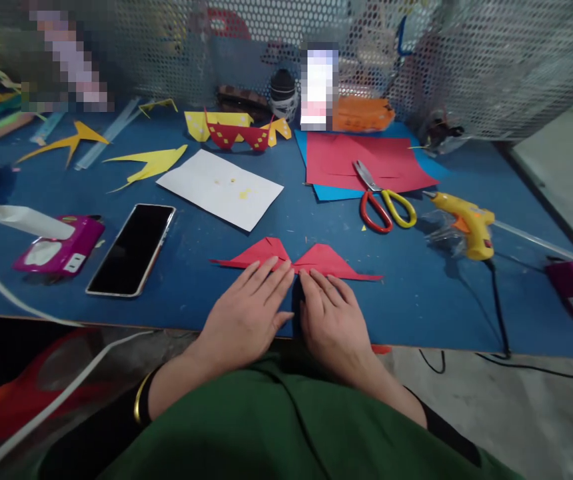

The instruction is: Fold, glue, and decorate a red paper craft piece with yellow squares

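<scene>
Scissors (374,187), glue gun (474,223) and perforated metal panel (511,73) suggest a craft workshop.

Grey wall with little holes (261,15) at twelve o'clock; blue table (416,300) from nine to three; grey floor (541,407) at four.

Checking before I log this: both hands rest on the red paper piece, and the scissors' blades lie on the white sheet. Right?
Not quite: in the head view, the scissors' blades lie on the red sheet, not the white sheet. The left hand and right hand do both rest on the red paper piece.
</scene>
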The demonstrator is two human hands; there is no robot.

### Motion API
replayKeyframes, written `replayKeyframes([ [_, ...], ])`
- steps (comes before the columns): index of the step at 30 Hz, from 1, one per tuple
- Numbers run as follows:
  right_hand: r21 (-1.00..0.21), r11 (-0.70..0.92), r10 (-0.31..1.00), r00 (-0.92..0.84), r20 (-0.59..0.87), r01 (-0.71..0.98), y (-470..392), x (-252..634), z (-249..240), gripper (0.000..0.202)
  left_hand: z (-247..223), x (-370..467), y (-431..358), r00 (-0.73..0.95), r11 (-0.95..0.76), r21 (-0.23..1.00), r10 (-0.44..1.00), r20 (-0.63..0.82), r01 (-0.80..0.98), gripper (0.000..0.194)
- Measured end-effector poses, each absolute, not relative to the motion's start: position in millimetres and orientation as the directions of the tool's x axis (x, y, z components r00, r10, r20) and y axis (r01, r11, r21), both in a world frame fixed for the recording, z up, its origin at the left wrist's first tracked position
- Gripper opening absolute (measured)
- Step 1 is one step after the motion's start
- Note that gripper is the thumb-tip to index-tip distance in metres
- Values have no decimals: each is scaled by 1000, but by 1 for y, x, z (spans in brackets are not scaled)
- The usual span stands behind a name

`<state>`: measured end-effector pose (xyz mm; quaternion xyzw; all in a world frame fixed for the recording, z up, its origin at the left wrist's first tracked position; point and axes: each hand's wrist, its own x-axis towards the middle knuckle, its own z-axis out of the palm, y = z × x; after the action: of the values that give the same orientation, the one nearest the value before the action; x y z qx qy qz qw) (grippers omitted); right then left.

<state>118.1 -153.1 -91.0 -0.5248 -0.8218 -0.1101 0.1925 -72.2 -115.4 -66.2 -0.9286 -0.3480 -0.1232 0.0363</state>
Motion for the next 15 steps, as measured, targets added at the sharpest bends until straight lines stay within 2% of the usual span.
replayKeyframes([
  [10,-67,437,836,-378,398,897,-153,123,-93,44,-74,-62,-109,709,-733,52,671,216,678,61],
  [15,-89,445,826,-371,424,891,-152,124,-90,43,-74,-87,-114,604,-619,15,772,197,785,70],
])
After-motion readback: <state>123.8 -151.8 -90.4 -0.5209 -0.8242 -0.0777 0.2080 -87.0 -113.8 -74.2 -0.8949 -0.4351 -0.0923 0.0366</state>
